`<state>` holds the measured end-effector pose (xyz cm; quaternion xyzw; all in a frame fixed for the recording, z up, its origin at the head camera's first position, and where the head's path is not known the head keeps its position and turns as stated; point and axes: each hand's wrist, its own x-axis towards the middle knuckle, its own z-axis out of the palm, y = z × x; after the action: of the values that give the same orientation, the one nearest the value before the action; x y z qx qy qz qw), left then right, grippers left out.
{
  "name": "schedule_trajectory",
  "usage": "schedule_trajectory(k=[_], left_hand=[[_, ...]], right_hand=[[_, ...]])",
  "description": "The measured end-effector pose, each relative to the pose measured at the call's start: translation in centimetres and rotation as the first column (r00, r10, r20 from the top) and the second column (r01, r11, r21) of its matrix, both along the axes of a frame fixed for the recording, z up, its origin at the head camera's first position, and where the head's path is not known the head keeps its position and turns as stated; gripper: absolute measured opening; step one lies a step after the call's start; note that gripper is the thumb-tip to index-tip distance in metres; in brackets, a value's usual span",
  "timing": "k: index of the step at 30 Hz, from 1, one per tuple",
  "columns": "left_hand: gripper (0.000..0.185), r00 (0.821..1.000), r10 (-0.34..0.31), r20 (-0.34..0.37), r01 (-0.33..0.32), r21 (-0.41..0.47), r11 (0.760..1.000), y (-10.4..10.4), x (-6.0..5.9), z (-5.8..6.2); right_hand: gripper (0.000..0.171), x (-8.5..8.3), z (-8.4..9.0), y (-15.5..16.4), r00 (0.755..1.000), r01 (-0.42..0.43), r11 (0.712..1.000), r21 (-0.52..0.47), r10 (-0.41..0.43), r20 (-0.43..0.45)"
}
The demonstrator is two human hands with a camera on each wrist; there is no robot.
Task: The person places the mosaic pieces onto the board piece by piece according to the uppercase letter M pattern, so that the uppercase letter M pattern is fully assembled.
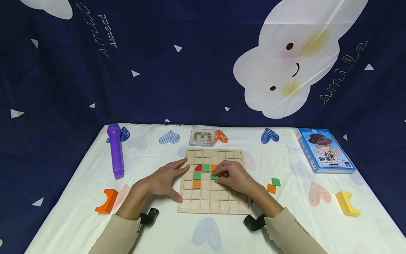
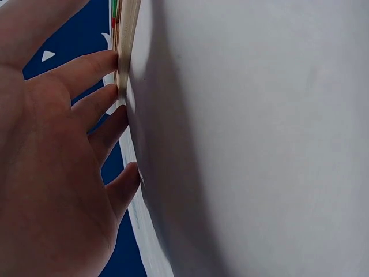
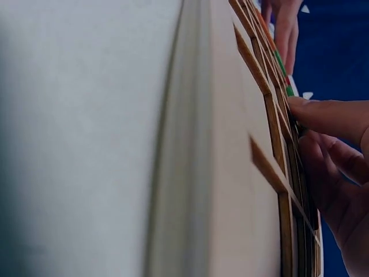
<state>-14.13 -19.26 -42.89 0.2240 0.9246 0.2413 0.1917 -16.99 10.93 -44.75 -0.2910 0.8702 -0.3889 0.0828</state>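
A wooden grid board lies flat on the white cloth. Its cells hold a red quarter-round tile, green square tiles and orange square tiles. My left hand rests at the board's left edge with fingers spread, thumb near the lower corner. In the left wrist view its fingertips meet the board's side. My right hand reaches over the board, its curled fingers and thumb pinching a green tile at a cell. In the right wrist view, the thumb is low over the grid; the tile is hidden there.
A small pattern card lies behind the board. Loose green and orange tiles sit right of it. A purple microphone-shaped object, an orange block, a yellow block and a blue game box stand farther out.
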Motion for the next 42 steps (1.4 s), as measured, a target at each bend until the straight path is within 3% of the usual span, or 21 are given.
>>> schedule_trajectory(k=[19,42], left_hand=[[0.116,1.0,0.008,0.0,-0.008,-0.006,1.0,0.0,-0.1,-0.1],[0.115,1.0,0.012,0.004,-0.012,0.001,1.0,0.1,0.0,0.2]], right_hand=[[0.014,0.1,0.1,0.0,1.0,0.003,1.0,0.017,-0.003,-0.005],[0.021,0.2,0.5,1.8,0.999,-0.027,0.998,-0.057,0.029,0.04]])
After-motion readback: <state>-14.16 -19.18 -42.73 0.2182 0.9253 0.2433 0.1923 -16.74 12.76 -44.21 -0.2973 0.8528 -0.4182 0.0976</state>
